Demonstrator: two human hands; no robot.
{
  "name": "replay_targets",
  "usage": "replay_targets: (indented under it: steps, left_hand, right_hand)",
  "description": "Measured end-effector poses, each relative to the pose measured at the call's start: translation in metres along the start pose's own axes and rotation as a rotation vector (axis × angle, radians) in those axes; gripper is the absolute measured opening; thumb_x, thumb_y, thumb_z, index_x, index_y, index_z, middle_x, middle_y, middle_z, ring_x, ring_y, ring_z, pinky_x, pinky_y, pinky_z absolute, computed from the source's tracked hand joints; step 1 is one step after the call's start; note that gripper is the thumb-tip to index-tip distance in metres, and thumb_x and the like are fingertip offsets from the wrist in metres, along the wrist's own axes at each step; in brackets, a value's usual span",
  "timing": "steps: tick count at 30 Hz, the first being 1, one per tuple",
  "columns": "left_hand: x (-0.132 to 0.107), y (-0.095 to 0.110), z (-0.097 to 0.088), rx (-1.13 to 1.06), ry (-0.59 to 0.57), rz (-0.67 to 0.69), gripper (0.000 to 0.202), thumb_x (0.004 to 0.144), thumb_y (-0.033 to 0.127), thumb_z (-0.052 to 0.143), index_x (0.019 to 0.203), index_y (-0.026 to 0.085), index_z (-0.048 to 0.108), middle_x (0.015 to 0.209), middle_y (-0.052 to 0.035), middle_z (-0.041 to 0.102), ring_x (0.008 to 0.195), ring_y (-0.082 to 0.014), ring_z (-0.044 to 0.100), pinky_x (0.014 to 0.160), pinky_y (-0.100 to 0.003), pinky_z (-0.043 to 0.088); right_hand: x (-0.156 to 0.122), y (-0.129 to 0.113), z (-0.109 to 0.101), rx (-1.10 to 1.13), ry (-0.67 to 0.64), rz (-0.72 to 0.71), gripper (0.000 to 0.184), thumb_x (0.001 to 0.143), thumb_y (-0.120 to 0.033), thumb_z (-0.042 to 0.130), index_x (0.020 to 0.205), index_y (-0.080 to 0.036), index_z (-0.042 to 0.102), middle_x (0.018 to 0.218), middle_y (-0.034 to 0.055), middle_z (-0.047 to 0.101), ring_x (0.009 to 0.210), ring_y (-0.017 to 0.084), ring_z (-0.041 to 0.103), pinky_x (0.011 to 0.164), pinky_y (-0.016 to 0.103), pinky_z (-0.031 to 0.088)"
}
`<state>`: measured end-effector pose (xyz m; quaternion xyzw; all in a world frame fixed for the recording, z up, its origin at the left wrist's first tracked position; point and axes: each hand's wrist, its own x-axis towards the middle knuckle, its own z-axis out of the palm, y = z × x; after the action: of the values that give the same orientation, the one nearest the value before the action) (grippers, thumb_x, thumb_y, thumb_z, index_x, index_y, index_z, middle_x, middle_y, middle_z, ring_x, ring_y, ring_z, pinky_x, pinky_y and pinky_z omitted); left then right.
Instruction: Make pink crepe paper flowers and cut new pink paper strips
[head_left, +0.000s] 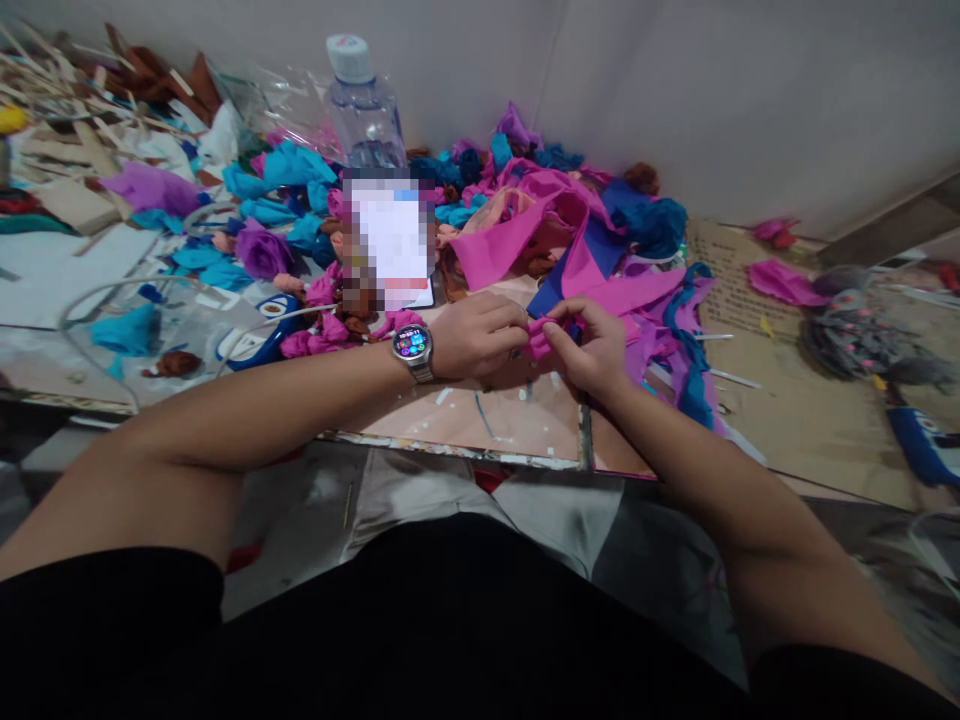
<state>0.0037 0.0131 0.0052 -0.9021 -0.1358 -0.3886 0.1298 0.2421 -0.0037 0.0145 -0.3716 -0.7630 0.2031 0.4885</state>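
A small bunched piece of pink crepe paper is pinched between my two hands, just above the table's front part. My left hand, with a watch on its wrist, has its fingers curled at the left side of the piece. From the right, my right hand grips it between thumb and fingers. Right behind the hands lie long pink crepe strips and a dark blue strip. A lit phone, partly blurred out, stands or lies behind my left hand.
Several rolled paper flowers, such as a purple one, crowd the table at left. A clear bottle stands near the wall. A blue-and-white device with a cable lies left. Cardboard covers the right, with a grey tangled bundle on it.
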Motion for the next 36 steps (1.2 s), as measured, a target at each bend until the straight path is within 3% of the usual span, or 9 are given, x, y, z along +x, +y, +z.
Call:
replay_targets:
  steps: [9, 15, 18, 24, 31, 36]
  left_hand:
    - [-0.003, 0.001, 0.001, -0.091, -0.014, -0.021, 0.017, 0.102, 0.024, 0.058, 0.116, 0.022, 0.069, 0.101, -0.0102, 0.077, 0.095, -0.0223, 0.073, 0.083, -0.039, 0.058]
    - [-0.006, 0.003, 0.007, -0.266, 0.099, -0.255, 0.030, 0.101, 0.026, 0.063, 0.131, 0.020, 0.064, 0.116, -0.0134, 0.078, 0.108, -0.0229, 0.075, 0.092, -0.039, 0.061]
    - [-0.008, 0.003, 0.010, -0.323, 0.098, -0.335, 0.024, 0.102, 0.027, 0.063, 0.124, 0.019, 0.066, 0.112, -0.0123, 0.079, 0.104, -0.0216, 0.075, 0.091, -0.038, 0.061]
    - [-0.008, 0.003, 0.010, -0.303, 0.063, -0.326, 0.016, 0.099, 0.022, 0.061, 0.111, 0.018, 0.071, 0.097, -0.0097, 0.079, 0.096, -0.0207, 0.075, 0.083, -0.034, 0.058]
    - [-0.005, 0.003, 0.005, -0.387, 0.085, -0.394, 0.018, 0.096, 0.028, 0.067, 0.110, 0.018, 0.069, 0.094, -0.0074, 0.077, 0.082, -0.0172, 0.070, 0.073, -0.030, 0.053]
    - [-0.006, 0.002, 0.006, -0.398, 0.043, -0.418, 0.010, 0.096, 0.030, 0.064, 0.094, 0.020, 0.064, 0.082, -0.0044, 0.070, 0.070, -0.0157, 0.062, 0.066, -0.030, 0.048]
  right_hand:
    - [0.000, 0.003, 0.000, 0.038, 0.047, 0.019, 0.018, 0.097, -0.042, 0.073, 0.096, -0.024, 0.072, 0.086, 0.0014, 0.074, 0.076, 0.019, 0.066, 0.072, 0.036, 0.053]
    - [0.000, 0.007, 0.000, 0.077, 0.053, 0.020, 0.019, 0.097, -0.044, 0.074, 0.097, -0.024, 0.072, 0.087, 0.0021, 0.074, 0.076, 0.019, 0.066, 0.071, 0.036, 0.054]
    - [-0.001, 0.007, 0.000, 0.070, 0.033, 0.028, 0.022, 0.096, -0.046, 0.074, 0.097, -0.025, 0.072, 0.088, 0.0023, 0.074, 0.076, 0.020, 0.066, 0.071, 0.037, 0.054]
    - [-0.002, 0.008, 0.001, 0.079, 0.025, 0.045, 0.025, 0.098, -0.049, 0.073, 0.099, -0.025, 0.072, 0.089, 0.0023, 0.074, 0.078, 0.020, 0.067, 0.074, 0.037, 0.054]
    - [-0.001, 0.017, 0.002, 0.096, 0.064, 0.058, 0.031, 0.097, -0.055, 0.074, 0.099, -0.025, 0.072, 0.089, 0.0023, 0.074, 0.080, 0.020, 0.068, 0.076, 0.037, 0.057]
    - [-0.002, 0.015, 0.003, 0.093, 0.042, 0.072, 0.032, 0.096, -0.056, 0.075, 0.098, -0.024, 0.072, 0.087, 0.0020, 0.074, 0.077, 0.020, 0.067, 0.073, 0.036, 0.056]
